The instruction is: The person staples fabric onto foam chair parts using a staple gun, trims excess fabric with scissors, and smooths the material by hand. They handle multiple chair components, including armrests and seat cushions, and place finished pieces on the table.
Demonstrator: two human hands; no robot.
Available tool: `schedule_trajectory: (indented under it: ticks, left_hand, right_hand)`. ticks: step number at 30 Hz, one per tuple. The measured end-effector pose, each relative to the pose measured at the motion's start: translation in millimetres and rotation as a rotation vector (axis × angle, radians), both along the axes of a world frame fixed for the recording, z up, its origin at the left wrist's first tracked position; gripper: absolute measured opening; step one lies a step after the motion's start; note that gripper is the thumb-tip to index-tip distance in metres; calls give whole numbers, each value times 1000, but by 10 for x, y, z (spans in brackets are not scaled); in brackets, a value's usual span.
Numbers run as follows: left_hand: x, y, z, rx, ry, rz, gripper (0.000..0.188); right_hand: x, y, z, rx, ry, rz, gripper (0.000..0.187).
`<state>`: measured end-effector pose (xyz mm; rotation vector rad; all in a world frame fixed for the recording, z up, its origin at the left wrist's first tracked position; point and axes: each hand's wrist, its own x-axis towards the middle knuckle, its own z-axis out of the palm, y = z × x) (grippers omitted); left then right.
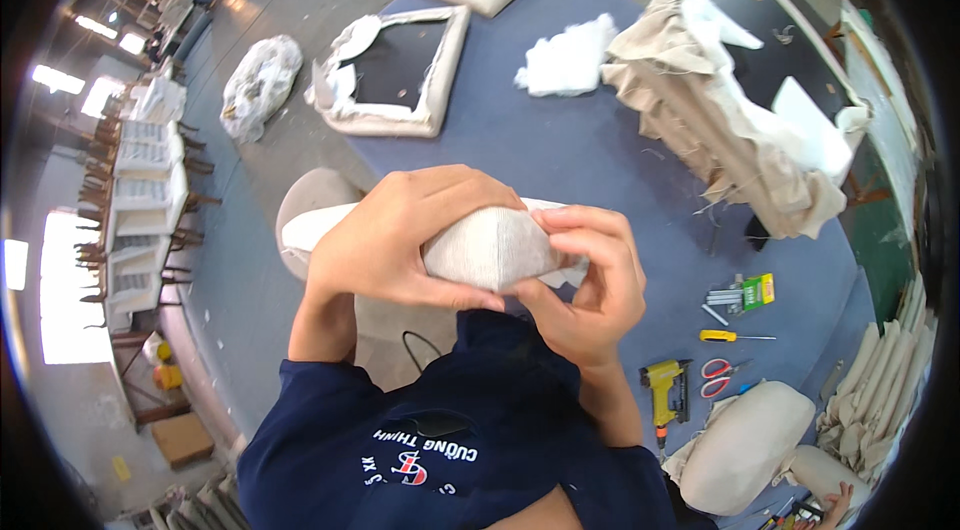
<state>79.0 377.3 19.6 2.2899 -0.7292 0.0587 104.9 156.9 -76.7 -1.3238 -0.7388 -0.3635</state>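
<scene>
Close to my chest I hold a beige fabric-covered cushion (490, 248), one seamed corner pointing up at me. My left hand (400, 230) wraps round its left side, with the thumb along the lower edge. On the other side my right hand (600, 280) pinches the corner between thumb and fingers. White material (312, 230) shows behind my left hand; whether it belongs to the cushion I cannot tell. The rest of the cushion is hidden by my hands.
A blue-topped table (480, 110) bears an upholstered frame (445, 80), white wadding (568, 58) and a larger fabric-draped piece (690, 110). At right lie a yellow staple gun (660, 392), red-handled scissors (716, 378), a screwdriver (735, 337) and a padded piece (750, 445). Another person's hand (838, 505) shows lower right.
</scene>
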Motion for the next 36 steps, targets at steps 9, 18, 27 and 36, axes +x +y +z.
schedule_trajectory:
  ticks: [9,18,27,36]
  left_hand:
    - [-592,40,4,-2,-50,135,82]
    - [-872,118,-33,13,-117,251,74]
    - [-956,154,-92,4,-186,270,79]
    - [-957,72,6,60,-148,328,74]
  right_hand:
    - [-444,49,158,-135,47,136,50]
    - [-547,208,213,-162,-57,161,48]
    - [-552,209,193,-161,-90,217,51]
    - [-524,174,173,-156,-151,187,44]
